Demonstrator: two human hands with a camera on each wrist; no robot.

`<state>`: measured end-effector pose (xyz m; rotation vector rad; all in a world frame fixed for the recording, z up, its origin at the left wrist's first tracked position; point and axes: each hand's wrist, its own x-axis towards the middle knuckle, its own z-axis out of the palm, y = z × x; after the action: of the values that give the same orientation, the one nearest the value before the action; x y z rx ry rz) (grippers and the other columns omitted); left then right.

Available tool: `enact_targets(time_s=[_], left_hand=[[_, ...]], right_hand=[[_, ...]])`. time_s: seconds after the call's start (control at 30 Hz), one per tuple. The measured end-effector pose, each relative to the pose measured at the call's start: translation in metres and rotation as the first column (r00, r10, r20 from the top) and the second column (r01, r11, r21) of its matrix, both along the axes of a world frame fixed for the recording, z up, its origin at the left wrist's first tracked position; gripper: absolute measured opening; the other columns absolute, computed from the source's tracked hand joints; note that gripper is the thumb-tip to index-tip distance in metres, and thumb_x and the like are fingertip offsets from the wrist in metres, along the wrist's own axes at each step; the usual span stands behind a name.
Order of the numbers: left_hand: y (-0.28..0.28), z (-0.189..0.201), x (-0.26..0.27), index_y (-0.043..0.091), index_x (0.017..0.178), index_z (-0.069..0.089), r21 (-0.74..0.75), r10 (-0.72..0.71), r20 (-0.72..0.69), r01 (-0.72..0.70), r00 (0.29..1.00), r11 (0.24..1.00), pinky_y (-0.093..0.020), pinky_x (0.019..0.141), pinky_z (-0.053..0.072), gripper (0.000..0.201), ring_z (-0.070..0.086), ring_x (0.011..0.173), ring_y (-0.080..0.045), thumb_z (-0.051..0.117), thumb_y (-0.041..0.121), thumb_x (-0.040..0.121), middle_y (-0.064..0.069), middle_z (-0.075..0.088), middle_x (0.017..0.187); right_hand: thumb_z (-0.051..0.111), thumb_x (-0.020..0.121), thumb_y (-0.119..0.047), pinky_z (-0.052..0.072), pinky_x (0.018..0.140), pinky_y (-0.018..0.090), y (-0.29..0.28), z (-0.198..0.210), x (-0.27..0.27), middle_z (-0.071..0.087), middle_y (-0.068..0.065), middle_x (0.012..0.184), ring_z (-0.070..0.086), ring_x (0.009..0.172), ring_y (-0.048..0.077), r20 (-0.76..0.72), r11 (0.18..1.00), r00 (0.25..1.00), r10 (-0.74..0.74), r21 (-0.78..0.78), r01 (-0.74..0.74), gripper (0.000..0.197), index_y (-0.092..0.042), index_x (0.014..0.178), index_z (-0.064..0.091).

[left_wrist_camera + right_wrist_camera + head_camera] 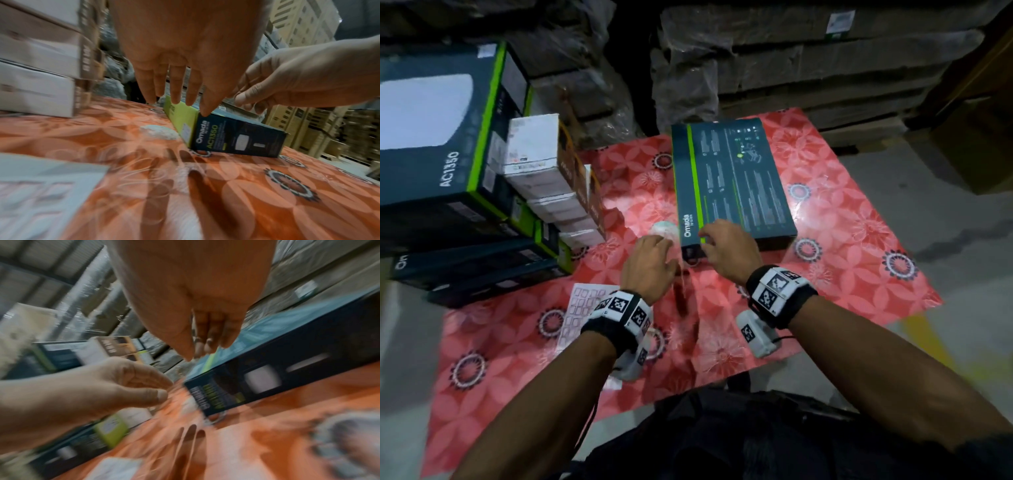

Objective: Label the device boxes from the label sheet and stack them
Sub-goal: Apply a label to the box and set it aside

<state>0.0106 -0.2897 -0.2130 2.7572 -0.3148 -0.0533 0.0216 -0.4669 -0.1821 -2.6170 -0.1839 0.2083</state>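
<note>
A dark teal device box [732,178] with a green stripe lies flat on the red floral mat [852,246]. Its green end [180,116] carries a small white label [186,131]. My right hand [722,243] hovers at the box's near left corner, fingers loosely curled, thumb beside the forefinger; nothing shows between them. My left hand [650,260] is just left of that corner with straight fingers [174,87] pointing at the box [236,138], holding nothing. The label sheet [582,315] lies on the mat under my left wrist. The right wrist view is blurred.
Stacked teal boxes [431,137] and small white boxes [541,161] stand at the left edge of the mat. Wrapped cartons [808,68] rise behind. A white patch [664,229] lies on the mat left of the box. Grey floor surrounds the mat.
</note>
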Motion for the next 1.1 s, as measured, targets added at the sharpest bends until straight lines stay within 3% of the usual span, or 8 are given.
enact_targets(time_s=[0.17,0.3,0.4,0.5,0.7,0.83,1.0,1.1], left_hand=[[0.059,0.006,-0.034,0.009,0.109,0.066,0.073,0.156,-0.068,-0.151,0.985,0.986,-0.04,0.079,0.045,0.025,0.058,0.098,-0.036,0.056,0.019,0.088,-0.015,0.066,0.104],[0.101,0.01,-0.054,0.009,0.112,0.067,0.118,0.253,-0.121,-0.239,0.96,0.964,-0.041,0.083,0.047,0.028,0.061,0.1,-0.036,0.055,0.011,0.086,-0.017,0.068,0.108],[0.126,0.004,-0.061,0.012,0.117,0.067,0.137,0.22,-0.163,-0.199,0.962,0.97,-0.04,0.089,0.049,0.035,0.061,0.105,-0.035,0.056,0.008,0.083,-0.015,0.067,0.114],[0.142,-0.004,-0.063,0.013,0.123,0.063,0.156,0.196,-0.224,-0.163,0.955,0.974,-0.041,0.092,0.048,0.039,0.055,0.115,-0.033,0.057,0.01,0.085,-0.013,0.062,0.124],[0.158,-0.014,-0.061,0.019,0.136,0.048,0.229,0.168,-0.328,-0.094,0.93,0.969,-0.041,0.098,0.044,0.048,0.038,0.13,-0.027,0.059,0.03,0.091,-0.006,0.047,0.138],[0.161,-0.018,-0.06,0.02,0.137,0.042,0.238,0.142,-0.347,-0.059,0.927,0.969,-0.043,0.1,0.043,0.051,0.033,0.134,-0.025,0.057,0.036,0.092,-0.004,0.039,0.144],[0.165,-0.023,-0.058,0.022,0.137,0.04,0.233,0.106,-0.347,-0.023,0.932,0.972,-0.044,0.103,0.042,0.05,0.032,0.134,-0.025,0.055,0.04,0.092,-0.003,0.038,0.144],[0.166,-0.026,-0.058,0.024,0.133,0.043,0.231,0.086,-0.309,-0.013,0.947,0.973,-0.042,0.103,0.04,0.047,0.035,0.131,-0.025,0.055,0.041,0.091,-0.002,0.042,0.14]], right_hand=[[0.059,0.093,-0.014,0.053,0.089,0.041,0.061,-0.004,-0.005,0.071,0.007,0.114,0.064,0.106,0.029,-0.167,0.99,0.981,0.096,0.12,-0.076,0.022,-0.017,0.11,0.073],[0.055,0.091,-0.003,0.055,0.088,0.041,0.1,-0.015,-0.009,0.071,0.01,0.116,0.067,0.101,0.028,-0.245,0.985,0.956,0.163,0.086,-0.147,0.028,-0.014,0.11,0.073],[0.052,0.089,0.0,0.059,0.082,0.044,0.12,-0.029,-0.01,0.072,0.006,0.111,0.07,0.089,0.025,-0.294,0.986,0.941,0.166,0.058,-0.156,0.032,-0.017,0.106,0.074],[0.062,0.089,-0.006,0.06,0.077,0.04,0.134,-0.04,-0.009,0.074,0.003,0.107,0.071,0.083,0.022,-0.305,0.986,0.938,0.162,0.018,-0.164,0.021,-0.02,0.099,0.074],[0.07,0.089,-0.019,0.058,0.076,0.038,0.154,-0.048,-0.011,0.073,0.001,0.096,0.067,0.084,0.019,-0.278,0.98,0.945,0.169,-0.055,-0.192,0.005,-0.017,0.092,0.073],[0.07,0.091,-0.033,0.049,0.069,0.03,0.168,-0.048,-0.012,0.068,-0.003,0.101,0.062,0.089,0.017,-0.22,0.953,0.939,0.265,-0.089,-0.29,0.023,-0.014,0.103,0.071],[0.067,0.093,-0.028,0.047,0.071,0.031,0.184,-0.049,-0.009,0.067,0.002,0.109,0.062,0.097,0.023,-0.16,0.923,0.932,0.325,-0.159,-0.35,0.022,-0.017,0.111,0.069],[0.065,0.093,-0.02,0.042,0.064,0.029,0.191,-0.047,-0.009,0.065,0.001,0.105,0.061,0.092,0.022,-0.162,0.908,0.924,0.346,-0.191,-0.373,0.015,-0.018,0.107,0.069]])
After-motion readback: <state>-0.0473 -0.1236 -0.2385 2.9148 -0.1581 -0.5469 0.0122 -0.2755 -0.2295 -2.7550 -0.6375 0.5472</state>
